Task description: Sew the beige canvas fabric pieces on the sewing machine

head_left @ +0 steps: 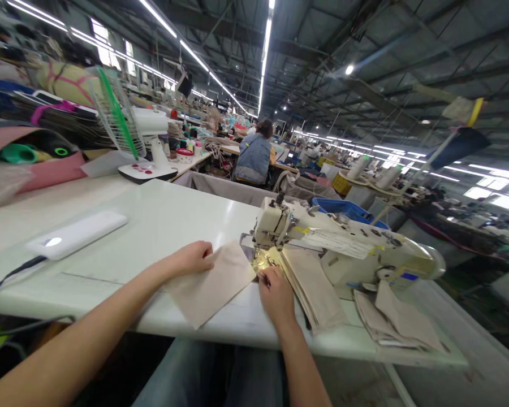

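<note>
A beige fabric piece (214,285) lies on the table just left of the needle area of a sewing machine (275,223). My left hand (193,257) grips its upper left edge, fingers curled over the cloth. Close below the presser foot, my right hand (275,291) is closed in a pinch by the fabric's right corner; what its fingertips hold is too small to make out. A stack of beige fabric pieces (314,288) lies right of my right hand, under the machine arm. More folded beige pieces (396,319) rest at the table's right end.
A white rectangular device (78,233) with a black cable lies on the left of the table (161,212). Behind it stands a fan (148,135). A blue crate (348,210) sits behind the machine. Farther back a person (254,152) is seated, facing away.
</note>
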Tool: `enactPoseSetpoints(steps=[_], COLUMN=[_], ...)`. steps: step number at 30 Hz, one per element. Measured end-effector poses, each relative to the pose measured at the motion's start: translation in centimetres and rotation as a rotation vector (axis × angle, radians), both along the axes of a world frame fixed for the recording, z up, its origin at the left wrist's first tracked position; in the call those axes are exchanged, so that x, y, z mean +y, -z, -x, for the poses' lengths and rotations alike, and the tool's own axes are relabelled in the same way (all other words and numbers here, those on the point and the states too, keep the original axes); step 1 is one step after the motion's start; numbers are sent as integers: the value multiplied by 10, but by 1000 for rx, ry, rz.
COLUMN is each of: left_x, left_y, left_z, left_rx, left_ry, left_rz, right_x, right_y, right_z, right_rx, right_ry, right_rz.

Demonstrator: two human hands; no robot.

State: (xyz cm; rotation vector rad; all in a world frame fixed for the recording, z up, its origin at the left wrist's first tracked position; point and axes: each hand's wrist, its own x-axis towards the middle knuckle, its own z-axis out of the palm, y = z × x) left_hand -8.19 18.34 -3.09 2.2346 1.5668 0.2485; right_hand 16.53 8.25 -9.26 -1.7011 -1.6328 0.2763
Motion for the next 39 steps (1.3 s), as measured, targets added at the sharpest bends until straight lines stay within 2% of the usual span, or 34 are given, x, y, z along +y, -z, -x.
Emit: enactPoseSetpoints(steps=[3, 4, 6, 8, 12, 16, 18, 21, 23, 27, 30, 32, 35, 39], left_x=[-29, -40, -62, -82, -112, -134, -143, -149, -146, -131, -123, -123, -124, -122], left_y=[2, 3, 4, 2, -4, 6, 14, 16, 11, 1, 2, 6, 15, 26], left_z=[-2, -4, -12, -24, -54, -91, -111, -139, -157, -185, -192, -189, -181, -179], left_rx=[-177, -376, -697, -877, -1101, -1262, -1291, -1295, -1296, -1280, -1193, -1133, -1066, -1063], left_ry=[31, -6, -49, -34, -39, -29, 26, 84, 107, 130, 95, 57, -27, -139], left_rz=[34, 112, 316, 433, 524, 685, 800, 934, 956, 907, 849, 832, 831, 874], right_x=[-15, -22, -37, -53, -81, -108, -118, -118, -104, -55, -24, -15, -18, -38], right_y=[2, 4, 6, 4, -10, -24, -33, -53, -67, -81, -81, -78, -74, -72], right_z=[6, 9, 14, 16, 1, -33, -58, -102, -129, -160, -164, -160, -151, -128], right_rx=[180, 271, 624, 845, 904, 1022, 940, 580, 248, 78, -73, -171, -267, -317], right_ry=[73, 93, 101, 79, 162, 142, 187, 284, 254, 245, 282, 340, 410, 453], right_rz=[-39, -40, 8, 44, 10, 74, 117, 74, 135, 182, 183, 174, 154, 111])
